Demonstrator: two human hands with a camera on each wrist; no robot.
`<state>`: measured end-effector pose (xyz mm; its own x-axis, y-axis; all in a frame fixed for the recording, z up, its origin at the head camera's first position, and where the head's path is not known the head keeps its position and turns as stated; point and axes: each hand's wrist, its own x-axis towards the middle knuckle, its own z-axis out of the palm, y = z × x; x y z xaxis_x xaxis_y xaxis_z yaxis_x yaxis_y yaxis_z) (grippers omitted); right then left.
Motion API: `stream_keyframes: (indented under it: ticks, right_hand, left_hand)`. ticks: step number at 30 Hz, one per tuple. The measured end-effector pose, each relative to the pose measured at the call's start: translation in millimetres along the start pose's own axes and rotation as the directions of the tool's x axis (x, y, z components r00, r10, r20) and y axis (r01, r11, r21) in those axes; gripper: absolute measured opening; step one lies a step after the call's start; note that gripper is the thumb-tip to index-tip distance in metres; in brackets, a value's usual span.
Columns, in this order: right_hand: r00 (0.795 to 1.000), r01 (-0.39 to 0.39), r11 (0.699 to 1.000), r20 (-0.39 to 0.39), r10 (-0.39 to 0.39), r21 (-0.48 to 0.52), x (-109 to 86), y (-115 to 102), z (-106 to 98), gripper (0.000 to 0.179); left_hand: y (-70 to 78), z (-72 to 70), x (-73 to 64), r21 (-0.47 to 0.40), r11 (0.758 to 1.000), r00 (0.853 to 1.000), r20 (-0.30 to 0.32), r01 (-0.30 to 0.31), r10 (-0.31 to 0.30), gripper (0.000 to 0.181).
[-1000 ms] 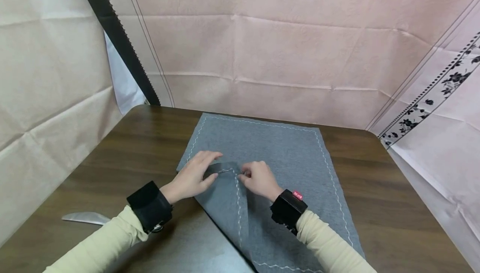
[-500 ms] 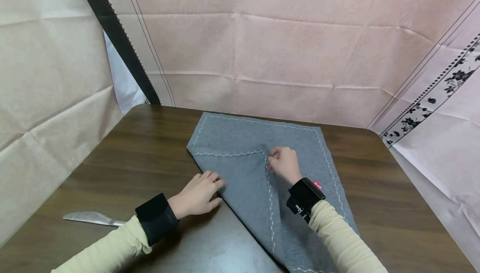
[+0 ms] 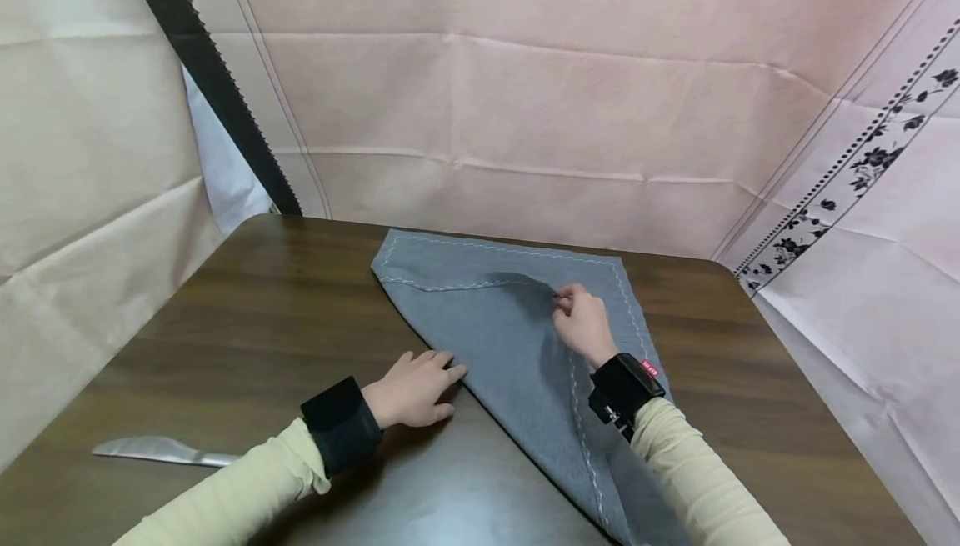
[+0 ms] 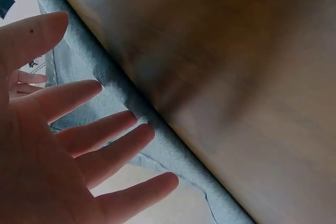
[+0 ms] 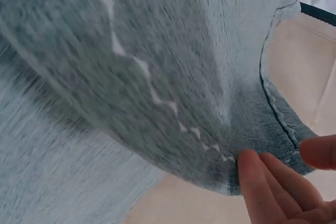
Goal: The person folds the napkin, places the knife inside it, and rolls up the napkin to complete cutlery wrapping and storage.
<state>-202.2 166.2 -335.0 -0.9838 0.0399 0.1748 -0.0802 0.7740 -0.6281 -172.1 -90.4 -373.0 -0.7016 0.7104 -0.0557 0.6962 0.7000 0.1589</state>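
Note:
A grey-blue cloth napkin [image 3: 487,338] with white zigzag stitching near its edges lies on the table, its left part folded over diagonally. My right hand [image 3: 581,325] pinches the folded-over corner, slightly raised above the layer below. Seen from the right wrist, the fingers [image 5: 268,182] are at that corner, and the napkin [image 5: 157,51] rises in a curve from them. My left hand [image 3: 416,388] is beside the diagonal fold, fingers spread and fingertips at its edge. From the left wrist, the fold looks rounded, not creased flat.
A table knife [image 3: 161,450] lies on the brown wooden table [image 3: 300,296] at the left, its handle end by the left sleeve [image 3: 232,488]. Pale cloth hangings [image 3: 480,96] stand behind the table and at both sides.
My right hand has carried the napkin's corner rightward and slightly away, widening the fold. My left hand has come off the corner and moved down to the folded edge.

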Motion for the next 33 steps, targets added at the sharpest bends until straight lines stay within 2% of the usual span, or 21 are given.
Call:
stream_keyframes:
  ticks: [6, 14, 25, 33]
  right_hand:
    - [0.997, -0.009, 1.0, 0.074, 0.008, 0.014, 9.0, 9, 1, 0.04]
    - [0.994, 0.006, 1.0, 0.109, -0.003, -0.025, 24.6, 24, -7, 0.044]
    - [0.998, -0.006, 0.997, 0.068, 0.012, -0.081, 48.5, 52, -28, 0.047]
    - [0.996, -0.04, 0.996, 0.081, 0.046, -0.075, 63.9, 68, -44, 0.049]
  left_hand:
    - [-1.7, 1.8, 7.8, 0.004, 0.999, 0.998, 0.05, 0.04, -0.04, 0.053]
    - [-2.2, 3.2, 19.1, 0.002, 0.998, 0.995, 0.079, 0.057, -0.057, 0.055]
    - [-0.8, 3.4, 36.9, -0.022, 0.996, 0.992, 0.101, 0.083, -0.081, 0.058]
    - [-0.3, 5.2, 55.6, -0.038, 0.996, 0.99, 0.118, 0.079, -0.074, 0.057]
